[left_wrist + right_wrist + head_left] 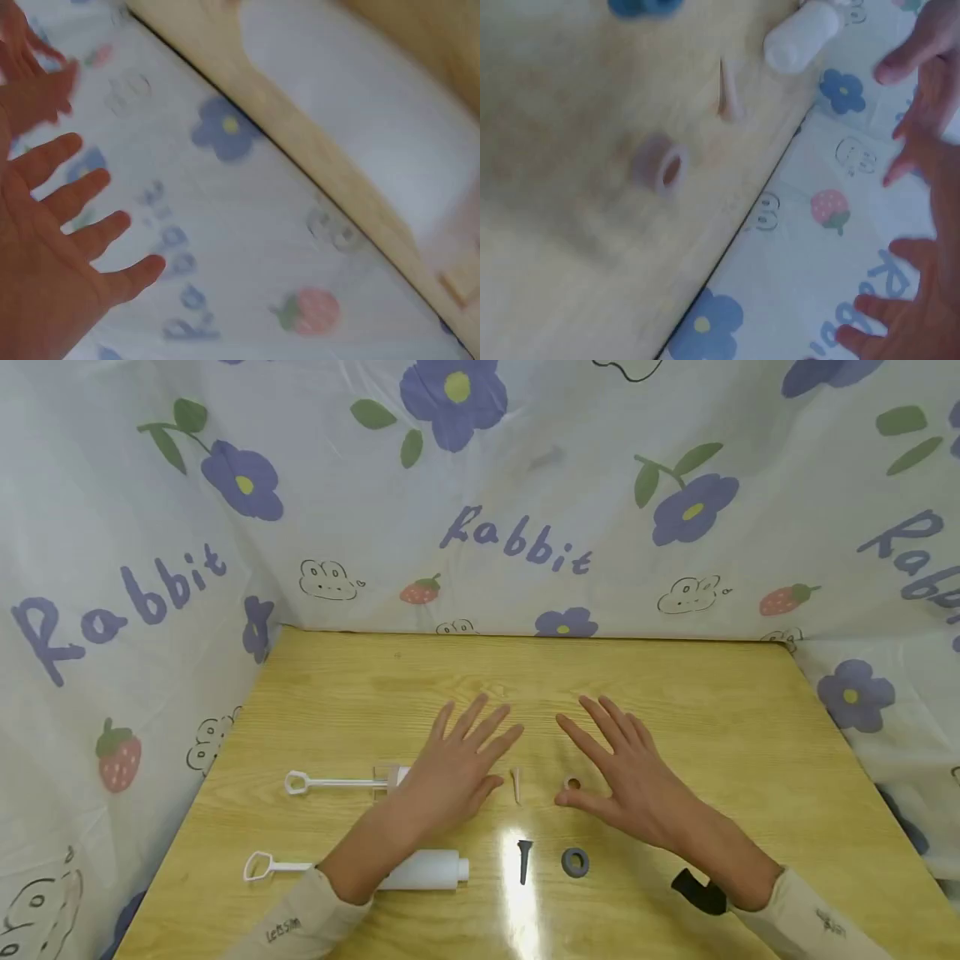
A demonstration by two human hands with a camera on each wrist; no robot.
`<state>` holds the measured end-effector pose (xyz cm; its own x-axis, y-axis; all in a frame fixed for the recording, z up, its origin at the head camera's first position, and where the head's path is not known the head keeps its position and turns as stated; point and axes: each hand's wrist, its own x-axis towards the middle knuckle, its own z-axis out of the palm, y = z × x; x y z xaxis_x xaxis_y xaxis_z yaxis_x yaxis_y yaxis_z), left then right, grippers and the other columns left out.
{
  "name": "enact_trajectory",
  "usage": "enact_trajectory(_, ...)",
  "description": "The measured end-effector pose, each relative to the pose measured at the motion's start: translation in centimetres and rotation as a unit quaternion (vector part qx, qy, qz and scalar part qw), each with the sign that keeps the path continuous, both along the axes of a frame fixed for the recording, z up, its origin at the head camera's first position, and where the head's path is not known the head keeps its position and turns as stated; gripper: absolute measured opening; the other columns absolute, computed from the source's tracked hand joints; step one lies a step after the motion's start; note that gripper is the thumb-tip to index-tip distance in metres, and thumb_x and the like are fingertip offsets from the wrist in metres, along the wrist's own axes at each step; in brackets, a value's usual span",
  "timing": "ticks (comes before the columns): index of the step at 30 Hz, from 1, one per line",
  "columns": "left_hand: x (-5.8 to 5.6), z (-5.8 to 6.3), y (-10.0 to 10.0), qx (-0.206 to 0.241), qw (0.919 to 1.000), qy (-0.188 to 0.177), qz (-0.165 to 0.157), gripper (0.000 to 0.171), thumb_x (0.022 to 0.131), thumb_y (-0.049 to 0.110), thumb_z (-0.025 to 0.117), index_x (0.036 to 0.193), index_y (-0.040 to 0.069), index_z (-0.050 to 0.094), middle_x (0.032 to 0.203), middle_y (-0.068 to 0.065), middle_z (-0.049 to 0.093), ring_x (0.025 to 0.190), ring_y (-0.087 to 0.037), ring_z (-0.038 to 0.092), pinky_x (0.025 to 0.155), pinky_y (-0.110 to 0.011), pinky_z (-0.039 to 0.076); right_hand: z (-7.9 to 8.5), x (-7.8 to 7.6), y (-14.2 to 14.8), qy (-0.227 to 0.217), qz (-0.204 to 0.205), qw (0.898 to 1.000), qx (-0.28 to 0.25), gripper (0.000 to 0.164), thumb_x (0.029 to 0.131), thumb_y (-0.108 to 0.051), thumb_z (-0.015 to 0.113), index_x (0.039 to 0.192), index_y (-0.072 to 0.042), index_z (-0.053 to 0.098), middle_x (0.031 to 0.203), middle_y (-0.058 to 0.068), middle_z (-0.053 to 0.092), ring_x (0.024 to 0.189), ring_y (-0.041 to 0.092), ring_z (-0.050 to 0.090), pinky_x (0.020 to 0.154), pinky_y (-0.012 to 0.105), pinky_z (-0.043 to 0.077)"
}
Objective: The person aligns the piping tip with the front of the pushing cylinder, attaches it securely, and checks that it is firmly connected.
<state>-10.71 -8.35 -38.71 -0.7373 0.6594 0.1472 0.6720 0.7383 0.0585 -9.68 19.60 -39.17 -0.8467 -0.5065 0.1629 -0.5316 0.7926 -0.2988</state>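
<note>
My left hand (450, 772) is spread above the table, palm down, over the front of a white tube with a rod and a hexagonal pull ring (297, 782). My left forearm crosses a second white tube (423, 870) of the same form, nearer me. With fingers apart, my right hand (637, 781) hovers by a small pinkish ring (573, 783). Between the hands lies a thin pinkish nozzle-like piece (516, 785). Closer to me are a dark grey tapered piece (524, 862) and a dark grey ring (575, 862). Neither hand holds anything.
The wooden table (675, 693) meets a patterned white cloth (525, 460) along its back and sides. A black curved piece (701, 892) shows beside my right wrist. Glare falls on the table near the dark tapered piece.
</note>
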Motion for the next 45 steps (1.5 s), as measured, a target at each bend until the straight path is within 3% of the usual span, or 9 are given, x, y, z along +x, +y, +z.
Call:
enact_trajectory(3,2.3,-0.8,2.0,-0.045,0.9966,0.058,-0.038,0.049,0.088,0.024,0.082,0.135,0.019,0.066,0.145,-0.004,0.061,0.138,-0.026,0.053,0.112,-0.047,0.045,-0.2,1.4,0.1,0.003,-0.023,1.000,-0.007,0.073,0.096,-0.046,0.072,0.158,-0.018,0.044,0.160,0.016,0.042,0.145,0.040,0.044,0.111,0.061,0.044)
enact_trajectory(6,4.3,-2.3,3.8,-0.085,0.9900,0.083,-0.076,0.026,0.086,0.023,0.083,0.111,0.022,0.073,0.113,0.004,0.069,0.103,-0.015,0.062,0.090,-0.030,0.049,-0.8,3.0,0.1,-0.007,-0.022,1.000,0.001,0.051,0.097,-0.036,0.072,0.139,-0.010,0.062,0.131,0.012,0.065,0.105,0.024,0.070,0.081,0.038,0.060)
enact_trajectory(10,5.9,-4.2,5.4,-0.137,0.9821,0.090,-0.093,0.013,0.092,0.029,0.077,0.104,0.025,0.071,0.098,0.009,0.062,0.084,-0.010,0.054,0.078,-0.025,0.046,-2.3,4.8,-0.1,-0.059,0.012,0.998,0.036,0.041,0.096,-0.031,0.074,0.128,-0.007,0.067,0.112,0.006,0.068,0.063,0.003,0.056,0.054,0.019,0.047)
enact_trajectory(19,6.8,-6.4,5.9,-0.171,0.9769,0.093,-0.089,0.012,0.096,0.029,0.072,0.107,0.025,0.071,0.095,0.007,0.062,0.079,-0.009,0.057,0.074,-0.024,0.048,-5.6,5.8,-0.6,-0.074,0.052,0.995,0.042,0.034,0.089,-0.024,0.082,0.119,-0.014,0.068,0.103,0.000,0.060,0.065,0.002,0.052,0.054,0.019,0.045)
enact_trajectory(26,6.3,-6.6,5.3,-0.179,0.9779,0.083,-0.069,0.006,0.093,0.028,0.072,0.099,0.027,0.071,0.089,0.009,0.063,0.078,-0.008,0.056,0.073,-0.023,0.046,-5.4,5.3,-0.7,-0.090,0.062,0.994,0.023,0.021,0.092,-0.018,0.078,0.112,-0.013,0.070,0.097,-0.003,0.063,0.068,0.000,0.051,0.058,0.018,0.046)
enact_trajectory(31,5.3,-4.6,4.1,-0.113,0.9918,0.042,-0.043,0.018,0.091,0.018,0.079,0.106,0.019,0.070,0.093,0.003,0.063,0.078,-0.011,0.059,0.069,-0.024,0.048,-3.4,4.3,0.2,-0.174,0.031,0.980,-0.088,0.033,0.098,-0.020,0.071,0.128,-0.007,0.068,0.111,0.002,0.070,0.076,-0.002,0.057,0.066,0.019,0.051)
enact_trajectory(35,4.6,-2.5,2.3,-0.002,0.9974,0.072,-0.007,0.014,0.091,0.012,0.079,0.099,0.013,0.067,0.086,0.000,0.063,0.068,-0.011,0.059,0.059,-0.021,0.045,-1.8,3.6,0.5,-0.201,-0.001,0.957,-0.209,0.038,0.101,-0.026,0.068,0.136,-0.011,0.064,0.121,0.004,0.071,0.095,0.007,0.070,0.082,0.025,0.058)
enact_trajectory(42,4.4,-0.5,0.2,0.214,0.9714,0.095,0.038,0.018,0.091,0.008,0.079,0.105,0.005,0.069,0.092,-0.001,0.067,0.066,-0.009,0.060,0.056,-0.016,0.048,-0.3,3.2,-0.2,-0.245,-0.043,0.896,-0.369,0.039,0.102,-0.024,0.067,0.137,-0.010,0.061,0.120,0.013,0.071,0.105,0.017,0.074,0.089,0.028,0.060)
enact_trajectory(45,4.4,-0.7,-0.1,0.253,0.9625,0.088,0.044,0.023,0.088,0.006,0.081,0.104,0.003,0.066,0.089,0.000,0.067,0.067,-0.008,0.061,0.055,-0.014,0.045,-0.6,3.3,-0.6,-0.254,-0.045,0.883,-0.393,0.039,0.102,-0.022,0.067,0.138,-0.007,0.060,0.122,0.018,0.069,0.105,0.017,0.074,0.090,0.028,0.060)
